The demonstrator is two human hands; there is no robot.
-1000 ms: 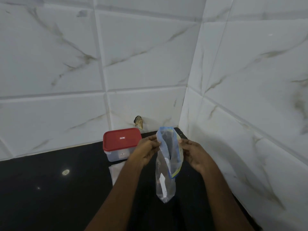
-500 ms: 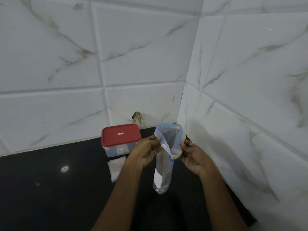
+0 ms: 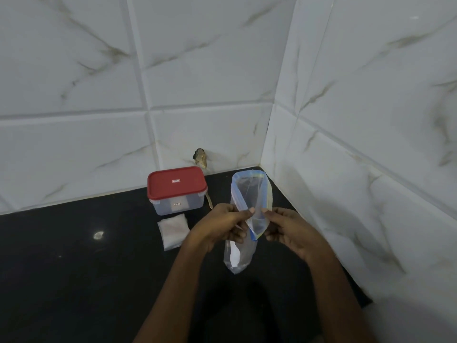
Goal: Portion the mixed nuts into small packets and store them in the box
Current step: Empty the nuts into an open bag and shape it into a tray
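Clear zip-lock bag (image 3: 249, 206), mouth spread: pinched by left hand (image 3: 220, 225) and right hand (image 3: 288, 230). Red-lidded box (image 3: 176, 190) beyond, closed.

A glossy black countertop (image 3: 74, 280) lies beneath the left hand (image 3: 220, 226) and the right hand (image 3: 289, 229) and runs far out to their left. On it, well left of the left hand, shines a small pale glare spot (image 3: 98, 235). Beyond the hands rises a back wall (image 3: 197, 82) of white, brown-veined tiles. A rough brownish hole (image 3: 200, 158) breaks its foot, past the left hand. A side wall (image 3: 371, 120) of like tiles stands near the right hand, on its right.
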